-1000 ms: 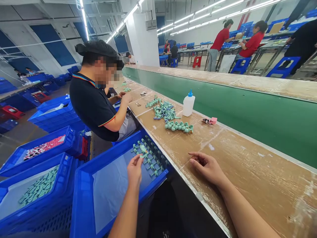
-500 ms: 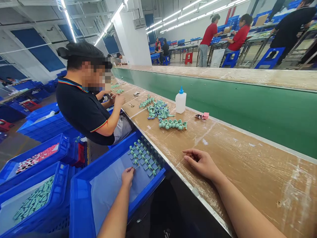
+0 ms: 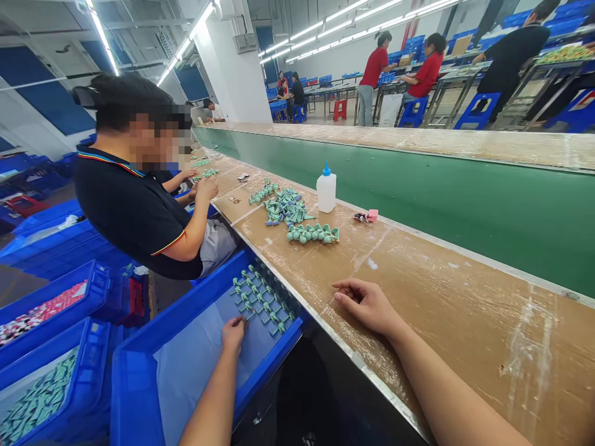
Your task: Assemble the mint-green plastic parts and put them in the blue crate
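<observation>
My left hand is inside a blue plastic crate, over its pale liner, with the fingertips pinched together beside rows of small green plastic parts. Nothing shows between those fingers, though a tiny item could be hidden. My right hand rests on the brown workbench top, its fingers loosely curled and holding nothing.
A co-worker in a black polo shirt sits to the left, hands working near the bench. On the bench stand a white glue bottle and loose green parts. A green conveyor belt runs behind. More blue crates stand left.
My left hand has moved down and left, away from the green rows. The whole scene has slid left in the view. My right hand stays on the bench.
</observation>
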Motion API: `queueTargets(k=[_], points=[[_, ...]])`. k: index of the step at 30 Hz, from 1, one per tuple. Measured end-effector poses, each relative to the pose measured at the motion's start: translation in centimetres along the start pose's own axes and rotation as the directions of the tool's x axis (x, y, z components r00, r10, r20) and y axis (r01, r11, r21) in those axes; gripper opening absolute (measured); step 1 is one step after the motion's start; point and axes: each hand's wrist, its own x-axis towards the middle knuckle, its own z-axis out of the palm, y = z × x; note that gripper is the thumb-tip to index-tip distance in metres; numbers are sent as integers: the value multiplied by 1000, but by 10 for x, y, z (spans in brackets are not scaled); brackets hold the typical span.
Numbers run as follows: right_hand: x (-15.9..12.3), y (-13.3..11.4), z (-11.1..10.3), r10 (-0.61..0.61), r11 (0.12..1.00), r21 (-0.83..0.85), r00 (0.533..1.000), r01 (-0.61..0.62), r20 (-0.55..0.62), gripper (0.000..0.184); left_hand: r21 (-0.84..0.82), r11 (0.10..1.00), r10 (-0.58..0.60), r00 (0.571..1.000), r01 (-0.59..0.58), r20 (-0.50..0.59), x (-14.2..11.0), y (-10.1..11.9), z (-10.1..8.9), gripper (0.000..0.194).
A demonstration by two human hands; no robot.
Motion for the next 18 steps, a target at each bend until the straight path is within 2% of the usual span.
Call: queueTargets(k=[4, 7, 9, 11, 13, 14, 16, 18], points=[[0, -1, 0, -12, 1000, 14, 1000, 12, -3, 54, 47, 998, -36, 999, 37, -9, -6, 9, -7, 19], [0, 1, 1, -11, 999, 39, 1000, 11, -3, 54, 145, 989, -10, 994, 25, -106, -12, 26, -21, 18], [0, 1, 2, -3, 998, 60, 1000, 3, 1, 54, 212, 977, 63, 977, -19, -204, -17, 47, -29, 17], [1, 2, 3, 2, 997, 74, 1000, -3, 5, 53, 258, 956, 208, 942, -140, -263, -25, 79, -28, 20], [2, 2, 3, 3, 997, 80, 1000, -4, 7, 52, 281, 894, 415, 880, -347, -232, -36, 119, -13, 28], [2, 2, 3, 1, 997, 81, 1000, -2, 6, 51, 282, 838, 524, 833, -467, -178, -43, 141, -1, 31], [2, 1, 3, -5, 997, 80, 1000, 5, 0, 48, 257, 702, 693, 720, -664, -29, -57, 185, 32, 35], [1, 0, 3, -12, 997, 77, 1000, 12, -8, 45, 214, 577, 784, 608, -788, 126, -69, 225, 68, 36]])
